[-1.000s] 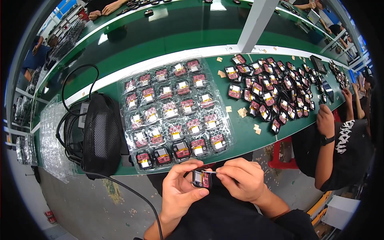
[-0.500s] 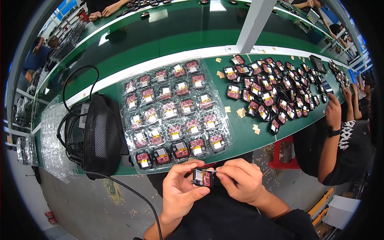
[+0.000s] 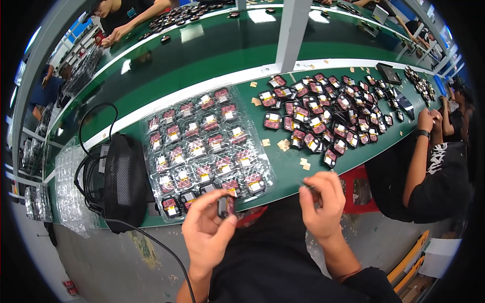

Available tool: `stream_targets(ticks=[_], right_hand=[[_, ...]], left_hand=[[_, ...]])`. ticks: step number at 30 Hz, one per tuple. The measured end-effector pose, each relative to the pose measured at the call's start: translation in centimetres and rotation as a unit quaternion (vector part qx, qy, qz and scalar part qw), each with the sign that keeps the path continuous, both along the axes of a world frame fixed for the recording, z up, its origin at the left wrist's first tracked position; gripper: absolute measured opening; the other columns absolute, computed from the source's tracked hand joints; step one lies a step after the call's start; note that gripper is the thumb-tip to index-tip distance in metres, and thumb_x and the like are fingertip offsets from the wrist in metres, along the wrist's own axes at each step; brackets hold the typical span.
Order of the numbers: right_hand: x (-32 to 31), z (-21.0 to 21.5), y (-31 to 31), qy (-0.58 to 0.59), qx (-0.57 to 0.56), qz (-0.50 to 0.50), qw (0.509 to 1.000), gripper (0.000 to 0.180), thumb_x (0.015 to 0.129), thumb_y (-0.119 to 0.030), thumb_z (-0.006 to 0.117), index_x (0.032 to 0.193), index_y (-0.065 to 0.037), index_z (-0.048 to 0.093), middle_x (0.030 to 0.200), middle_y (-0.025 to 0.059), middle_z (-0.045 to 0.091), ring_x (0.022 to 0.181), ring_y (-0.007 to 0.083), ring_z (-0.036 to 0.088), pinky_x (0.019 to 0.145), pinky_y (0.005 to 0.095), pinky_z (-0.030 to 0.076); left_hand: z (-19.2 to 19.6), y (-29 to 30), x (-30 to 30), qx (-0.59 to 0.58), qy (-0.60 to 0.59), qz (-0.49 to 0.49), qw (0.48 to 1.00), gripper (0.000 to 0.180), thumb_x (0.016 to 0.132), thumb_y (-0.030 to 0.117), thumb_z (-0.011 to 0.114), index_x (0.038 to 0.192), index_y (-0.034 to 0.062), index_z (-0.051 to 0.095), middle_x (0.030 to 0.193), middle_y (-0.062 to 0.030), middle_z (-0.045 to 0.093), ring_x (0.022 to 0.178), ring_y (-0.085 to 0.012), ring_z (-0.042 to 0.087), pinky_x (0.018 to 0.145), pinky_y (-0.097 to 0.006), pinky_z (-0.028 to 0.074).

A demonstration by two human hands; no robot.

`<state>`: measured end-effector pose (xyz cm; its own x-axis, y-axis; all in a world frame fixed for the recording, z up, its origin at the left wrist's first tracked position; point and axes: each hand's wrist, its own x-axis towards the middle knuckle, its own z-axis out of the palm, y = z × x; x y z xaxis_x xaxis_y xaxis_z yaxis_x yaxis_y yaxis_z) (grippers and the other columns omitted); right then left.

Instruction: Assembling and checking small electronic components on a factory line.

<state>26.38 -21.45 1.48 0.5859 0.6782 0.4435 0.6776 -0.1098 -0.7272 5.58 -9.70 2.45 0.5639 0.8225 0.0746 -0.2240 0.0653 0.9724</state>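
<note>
Tilted up on its edge, a small black-cased electronic module [image 3: 226, 206] with a red circuit board is pinched between the thumb and fingers of my left hand [image 3: 206, 233]. This hand is at the front edge of a clear plastic tray [image 3: 269, 174], whose pockets hold several similar modules. My right hand [image 3: 326, 207] is apart from it, over the bench edge, its fingers closed around a thin tool [image 3: 304, 184]. Only the dark, blurred tip of that tool shows, so its exact kind is unclear.
A large heap of modules [image 3: 323, 113] covers the right part of the green bench [image 3: 237, 206], with small tan paper pieces [image 3: 284, 145] near it. A black mesh bag [image 3: 126, 177] with cables and stacked clear trays [image 3: 70, 187] stand left. Co-workers sit right and across.
My hands have separated: the left moved left with the module, turning it on edge; the right lifted the thin tool away from it. The view has shifted slightly.
</note>
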Motion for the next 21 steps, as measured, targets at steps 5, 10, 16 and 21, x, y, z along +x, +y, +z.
stream_targets(ticks=[5,10,16,21], right_hand=[[3.2,-2.7,-2.0,-0.093,-0.07,-0.113,0.987,0.036,0.084,-0.005,0.078,0.119,0.0,0.067,0.113,0.0166,0.058,0.08,0.0318,0.067,0.064,0.0408,0.054],[4.7,-4.6,-2.8,-0.075,-0.04,-0.124,0.989,0.042,0.085,-0.004,0.077,0.125,0.002,0.066,0.115,0.0176,0.057,0.082,0.0301,0.067,0.065,0.0398,0.055],[6.2,-5.2,-3.7,-0.057,-0.053,-0.093,0.993,0.046,0.084,-0.003,0.078,0.128,0.003,0.065,0.12,0.0188,0.054,0.077,0.0282,0.064,0.064,0.0385,0.053],[6.7,-4.4,-3.5,-0.085,-0.086,-0.064,0.991,0.049,0.083,-0.007,0.079,0.129,0.001,0.066,0.119,0.0174,0.053,0.072,0.0252,0.063,0.061,0.0385,0.052]], left_hand=[[-0.1,1.3,2.4,0.191,0.216,0.092,0.953,0.025,0.089,-0.009,0.07,0.114,-0.0028,0.069,0.12,-0.0165,0.066,0.114,-0.0275,0.068,0.09,-0.035,0.056],[-0.8,2.0,3.8,0.471,0.339,0.131,0.804,0.026,0.083,-0.008,0.074,0.109,-0.0036,0.071,0.112,-0.0223,0.072,0.112,-0.0342,0.07,0.09,-0.04,0.056],[-1.2,2.7,4.2,0.473,0.398,0.131,0.775,0.022,0.081,-0.002,0.078,0.103,-0.0015,0.075,0.12,-0.0156,0.07,0.125,-0.0398,0.062,0.101,-0.046,0.05],[-0.7,2.4,3.1,0.49,0.42,0.111,0.756,0.044,0.072,0.013,0.088,0.114,0.0033,0.075,0.131,-0.0139,0.065,0.138,-0.0417,0.05,0.112,-0.055,0.04]])
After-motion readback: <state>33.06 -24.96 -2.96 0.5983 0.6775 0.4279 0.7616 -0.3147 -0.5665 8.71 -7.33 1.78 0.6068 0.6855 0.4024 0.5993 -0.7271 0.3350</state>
